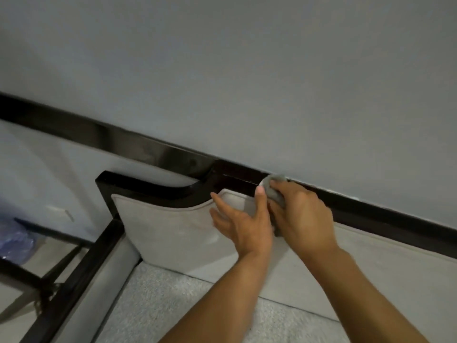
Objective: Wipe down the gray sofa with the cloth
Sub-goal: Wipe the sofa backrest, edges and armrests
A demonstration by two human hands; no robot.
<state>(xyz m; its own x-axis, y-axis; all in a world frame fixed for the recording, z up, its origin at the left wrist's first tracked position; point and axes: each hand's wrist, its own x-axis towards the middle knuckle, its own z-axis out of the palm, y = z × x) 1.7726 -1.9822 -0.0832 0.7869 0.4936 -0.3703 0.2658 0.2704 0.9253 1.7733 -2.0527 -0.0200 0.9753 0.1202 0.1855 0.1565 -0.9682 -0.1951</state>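
Note:
The gray sofa (168, 226) has a light gray padded backrest set in a glossy black frame (237, 177) against the wall. A bunched gray cloth (273, 188) is pressed on the black top rail of the backrest, with my right hand (301, 211) shut on it. My left hand (241, 222) is just left of it, fingers spread over the upper backrest padding, its thumb touching the cloth's left edge. Most of the cloth is hidden under my right hand.
A blue-gray wall (222, 70) rises directly behind the frame. The fuzzy gray seat cushion (173, 305) lies below my forearms. The black armrest rail (81, 271) runs down the left. A bluish plastic bag (14, 238) sits beyond it on the floor.

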